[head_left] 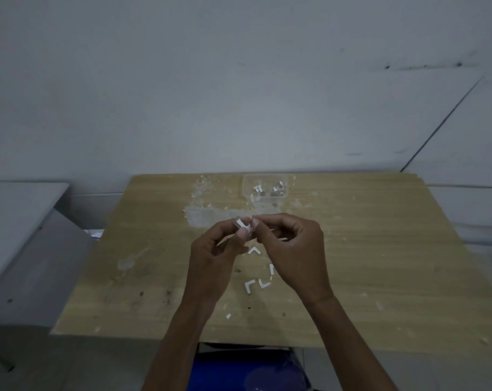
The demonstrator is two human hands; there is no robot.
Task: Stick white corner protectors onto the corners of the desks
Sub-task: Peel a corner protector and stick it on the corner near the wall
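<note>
I pinch a small white L-shaped corner protector [243, 224] between left hand [213, 256] and right hand [291, 249] above the worn wooden desk [366, 249], mid-surface.

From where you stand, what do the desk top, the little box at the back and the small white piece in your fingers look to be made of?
Desk: seems wood-grain laminate or veneer, pale, matte, streaked and stained.
Box: looks like clear thin plastic; white pieces show through its walls.
White piece, pinched by left hand and right hand: likely soft plastic or foam, matte; too small to be sure.
</note>
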